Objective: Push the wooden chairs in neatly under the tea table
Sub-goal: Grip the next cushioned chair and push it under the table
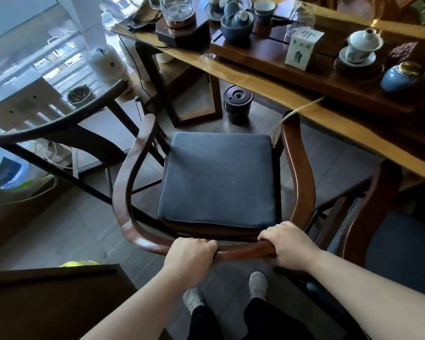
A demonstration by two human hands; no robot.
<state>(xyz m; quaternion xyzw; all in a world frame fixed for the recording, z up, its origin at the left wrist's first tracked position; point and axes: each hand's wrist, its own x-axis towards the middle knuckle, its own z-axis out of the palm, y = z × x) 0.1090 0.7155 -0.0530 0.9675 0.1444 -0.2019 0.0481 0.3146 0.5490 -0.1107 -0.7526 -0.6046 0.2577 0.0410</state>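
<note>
A wooden armchair [130, 168] with a curved back rail and a dark blue seat cushion [219, 177] stands in front of me, facing the tea table [304, 104]. My left hand [190, 253] and my right hand [287, 244] both grip the chair's back rail, side by side. The chair's right arm tip reaches the table's front edge; the seat is still outside the table. A second wooden chair [368, 212] with a blue seat stands at the right, partly under the table. A third dark chair [66, 133] stands to the left.
The tea table carries a tray with cups, a glass kettle [179, 8], a white box [303, 49], a lidded cup [362, 44] and a blue jar [400, 74]. A dark bucket [237, 104] sits on the floor under the table. A dark cabinet [52, 300] is at lower left.
</note>
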